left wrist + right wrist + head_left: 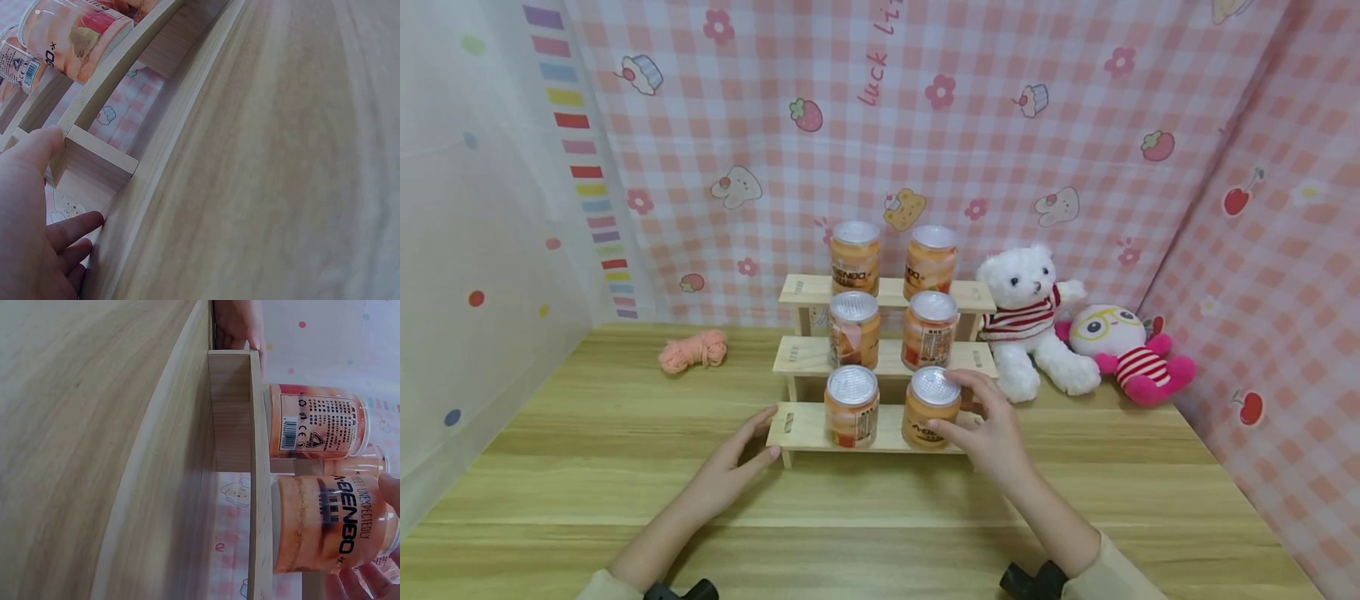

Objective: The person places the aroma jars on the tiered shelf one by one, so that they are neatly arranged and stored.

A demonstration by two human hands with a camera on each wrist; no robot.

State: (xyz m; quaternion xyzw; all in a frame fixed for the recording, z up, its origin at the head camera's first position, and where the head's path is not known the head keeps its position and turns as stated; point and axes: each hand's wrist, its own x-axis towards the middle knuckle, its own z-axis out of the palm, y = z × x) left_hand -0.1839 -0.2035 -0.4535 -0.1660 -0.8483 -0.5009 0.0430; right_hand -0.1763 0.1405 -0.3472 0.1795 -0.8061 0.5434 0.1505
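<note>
A three-tier wooden display rack bears orange-labelled cans with silvery lids, two on each step. My right hand grips the right can on the lowest step, thumb in front and fingers behind near the lid. That can stands upright on the board, its BENBO lettering visible in the right wrist view. My left hand holds the left end of the lowest board, thumb at its front edge, as the left wrist view also shows. To the right hand's left stands the other bottom can.
Behind are two middle cans and two top cans. A pink yarn skein lies left of the rack. A white teddy bear and a pink doll sit to the right. Checked cloth hangs behind.
</note>
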